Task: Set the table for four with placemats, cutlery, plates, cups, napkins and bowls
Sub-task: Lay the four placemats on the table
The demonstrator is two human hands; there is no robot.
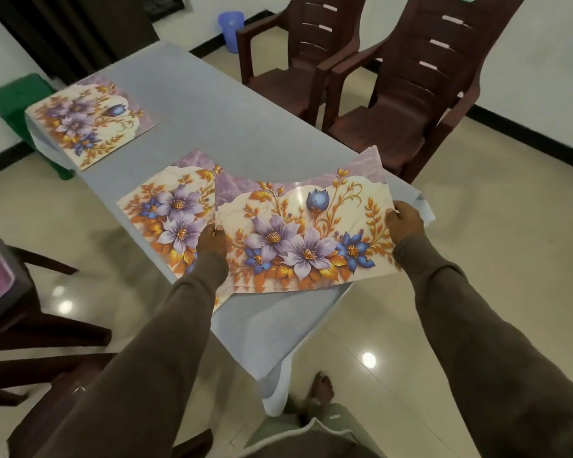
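Floral placemats are being laid: two lie flat on the desk [212, 104]. Left hand [212, 241] and right hand [406, 223] each pinch an edge of the held placemat [298, 239], sagging above the near end. Next: lower it flat beside the near placemat [166, 209].

You've got a floral placemat [298, 239] bowed betw. your left hand [212, 241] & right hand [406, 223] over the table [212, 120], w/ two more mats lying flat at left
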